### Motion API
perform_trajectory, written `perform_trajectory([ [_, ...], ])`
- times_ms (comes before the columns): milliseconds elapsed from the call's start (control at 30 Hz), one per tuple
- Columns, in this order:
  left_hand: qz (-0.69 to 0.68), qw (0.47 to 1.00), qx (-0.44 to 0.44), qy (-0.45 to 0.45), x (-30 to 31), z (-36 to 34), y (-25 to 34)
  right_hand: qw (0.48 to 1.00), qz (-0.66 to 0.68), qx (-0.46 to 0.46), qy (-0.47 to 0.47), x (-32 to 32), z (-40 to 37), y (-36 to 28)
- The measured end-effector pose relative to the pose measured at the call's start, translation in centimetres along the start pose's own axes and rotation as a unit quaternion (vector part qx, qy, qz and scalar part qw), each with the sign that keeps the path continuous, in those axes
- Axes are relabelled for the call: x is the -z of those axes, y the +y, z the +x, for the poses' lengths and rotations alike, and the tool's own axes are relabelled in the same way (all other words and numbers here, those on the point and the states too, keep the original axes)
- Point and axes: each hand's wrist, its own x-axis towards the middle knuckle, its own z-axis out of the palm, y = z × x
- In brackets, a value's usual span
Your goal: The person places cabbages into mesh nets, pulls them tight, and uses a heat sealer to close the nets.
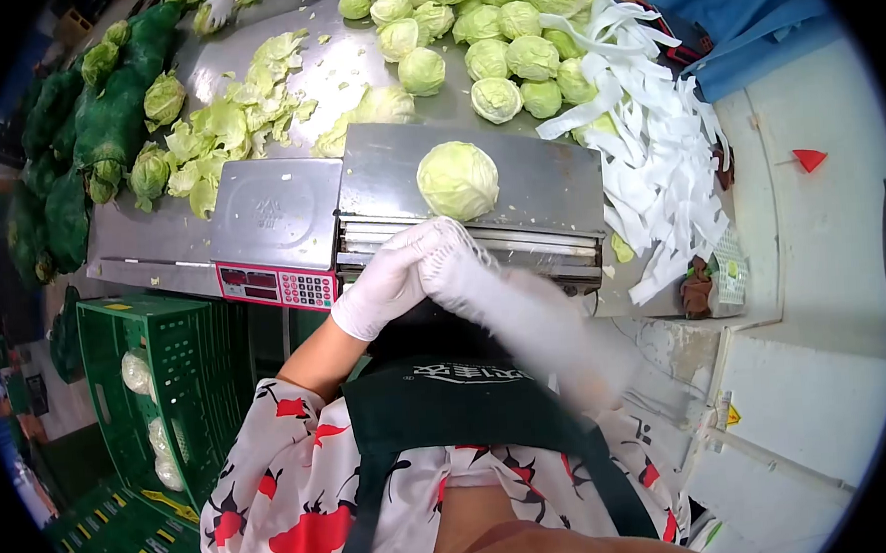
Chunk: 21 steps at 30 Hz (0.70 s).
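A round pale green cabbage [457, 180] rests on the flat steel plate of a wrapping machine [548, 176]. My left hand [388, 279], in a white glove, sits just below the cabbage at the machine's front edge, fingers curled. My right hand [452, 261], also gloved, touches the left one; its forearm is blurred by motion. Both hands meet at the machine's roller edge, and whether they pinch film there I cannot tell.
A digital scale [275, 225] stands left of the machine. Several cabbages [491, 44] pile at the back, loose leaves [225, 128] at the left, green net sacks [103, 104] beyond. White foam sleeves [658, 165] lie right. Green crates [158, 382] stand below. Another person's gloved hand [216, 6] is at the far end.
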Motion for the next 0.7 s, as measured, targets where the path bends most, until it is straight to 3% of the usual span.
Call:
perform_trajectory([
  [67,-0.078,0.994,0.082,0.0,0.0,-0.9,0.1,0.99,0.124,-0.006,-0.063,0.4,-0.4,-0.6],
  [100,0.028,0.996,0.077,-0.026,0.3,-1.3,-0.6,0.978,0.184,-0.014,-0.093,0.5,-0.6,-1.0],
  [133,0.246,0.961,0.114,-0.051,1.4,-1.7,-1.1,0.974,0.219,0.052,0.006,0.7,-0.7,-1.4],
  [200,0.441,0.887,0.129,-0.036,1.2,-1.5,-1.5,0.948,0.303,0.091,0.045,-0.3,-1.2,-3.5],
  [267,0.441,0.887,0.109,0.083,2.3,-1.2,0.2,0.938,0.317,0.098,0.097,-0.3,-1.1,-1.5],
  [300,0.445,0.883,0.082,0.123,2.9,-1.1,1.0,0.95,0.3,0.08,0.03,1.8,-1.5,0.9],
  [333,0.448,0.877,0.054,0.163,3.5,-0.9,1.6,0.968,0.228,0.072,0.074,2.2,-0.6,2.3],
  [400,0.42,0.895,-0.01,0.153,4.5,-0.5,2.4,0.982,0.082,0.05,0.161,2.1,1.2,3.7],
  [433,0.367,0.918,-0.032,0.147,4.4,-0.2,2.7,0.966,-0.122,0.033,0.226,2.3,1.9,3.5],
  [467,0.407,0.898,-0.062,0.156,4.9,0.3,2.7,0.883,-0.322,0.095,0.328,1.8,3.1,3.4],
  [533,0.484,0.849,-0.122,0.174,6.7,1.7,2.8,0.849,-0.314,0.117,0.409,2.5,5.3,3.2],
  [567,0.598,0.753,-0.135,0.24,7.6,2.8,2.8,0.842,-0.266,0.128,0.451,2.7,6.8,2.6],
  [633,0.601,0.694,-0.254,0.305,7.3,6.1,3.0,0.82,-0.166,0.148,0.527,3.1,10.0,1.3],
  [667,0.598,0.658,-0.311,0.336,7.3,7.7,3.4,0.828,-0.203,0.121,0.509,4.2,11.7,1.6],
  [700,0.619,0.67,-0.258,0.319,8.5,9.2,3.9,0.833,-0.239,0.096,0.49,5.6,13.5,2.5],
])
